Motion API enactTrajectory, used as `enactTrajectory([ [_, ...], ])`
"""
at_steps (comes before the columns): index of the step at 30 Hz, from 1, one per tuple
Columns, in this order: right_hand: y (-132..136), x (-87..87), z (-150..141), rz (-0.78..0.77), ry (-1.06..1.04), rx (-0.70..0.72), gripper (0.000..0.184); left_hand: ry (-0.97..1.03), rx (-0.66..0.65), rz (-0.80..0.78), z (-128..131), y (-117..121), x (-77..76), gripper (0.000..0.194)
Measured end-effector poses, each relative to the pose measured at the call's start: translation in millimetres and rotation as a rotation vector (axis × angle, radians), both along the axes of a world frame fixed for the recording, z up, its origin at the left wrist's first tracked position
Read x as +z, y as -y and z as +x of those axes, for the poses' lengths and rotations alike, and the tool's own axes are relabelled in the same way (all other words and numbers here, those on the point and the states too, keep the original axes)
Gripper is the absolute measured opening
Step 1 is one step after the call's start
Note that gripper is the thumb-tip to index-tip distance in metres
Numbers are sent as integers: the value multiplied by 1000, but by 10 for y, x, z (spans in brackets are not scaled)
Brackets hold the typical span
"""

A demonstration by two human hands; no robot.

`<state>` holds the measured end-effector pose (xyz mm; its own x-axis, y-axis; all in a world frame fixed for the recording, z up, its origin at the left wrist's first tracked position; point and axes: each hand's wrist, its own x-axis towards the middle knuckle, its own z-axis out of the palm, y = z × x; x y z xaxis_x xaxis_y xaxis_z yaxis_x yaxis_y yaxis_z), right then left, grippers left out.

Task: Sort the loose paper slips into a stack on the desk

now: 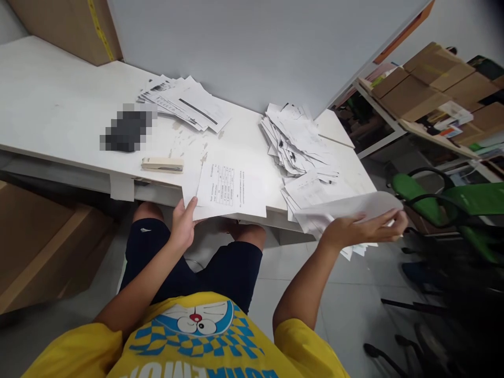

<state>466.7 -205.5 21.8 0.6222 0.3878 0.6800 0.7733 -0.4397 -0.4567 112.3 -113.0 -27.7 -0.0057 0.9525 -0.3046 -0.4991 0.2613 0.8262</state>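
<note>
My left hand (pixel 183 223) pinches the near left edge of a few printed sheets (pixel 230 186), which rest partly on the white table and jut over its front edge. My right hand (pixel 366 228) is at the table's right front corner, with its fingers closed against a curled white sheet of paper (pixel 366 203). Below and beside that sheet lie loose papers (pixel 305 191), some hanging past the edge. A cream stapler (pixel 162 165) lies left of the printed sheets, apart from both hands.
A fanned stack of papers (pixel 192 102) lies at the back of the white table (pixel 59 110). A messy paper pile (pixel 293 139) is at right, near a grey panel (pixel 236 47). A blurred-out dark object (pixel 128 128) lies left. Green chairs (pixel 417 197) and boxes (pixel 425 79) stand beyond.
</note>
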Motion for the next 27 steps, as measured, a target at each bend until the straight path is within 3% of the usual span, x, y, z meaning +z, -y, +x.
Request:
enactTrajectory([
  [3, 16, -122, -24, 125, 88, -175, 67, -67, -48, 14, 67, 2, -4, 46],
  [5, 46, -234, -93, 103, 134, -158, 66, -73, -48, 26, 108, 7, -13, 45],
  [9, 97, -490, -333, -27, 249, 42, 64, -20, -46, 40, 156, 27, -15, 42],
  [12, 146, -610, -489, -114, 397, 237, 50, 34, -57, -1, 161, 21, 9, 42],
  [16, 257, -590, -552, -173, 477, 557, 34, 113, -48, -116, 182, -44, 57, 39],
  [19, 332, -549, -498, -87, 547, 657, 33, 82, -46, -176, 218, -104, 95, 37],
  [22, 347, -548, -362, -157, 628, 595, 30, 26, -69, -186, 248, -138, 117, 33],
  [25, 310, -544, -216, -262, 546, 449, 25, 21, -81, -168, 252, -120, 112, 32],
  [27, 276, -539, -191, -236, 476, 390, 23, 34, -107, -168, 236, -74, 104, 33],
])
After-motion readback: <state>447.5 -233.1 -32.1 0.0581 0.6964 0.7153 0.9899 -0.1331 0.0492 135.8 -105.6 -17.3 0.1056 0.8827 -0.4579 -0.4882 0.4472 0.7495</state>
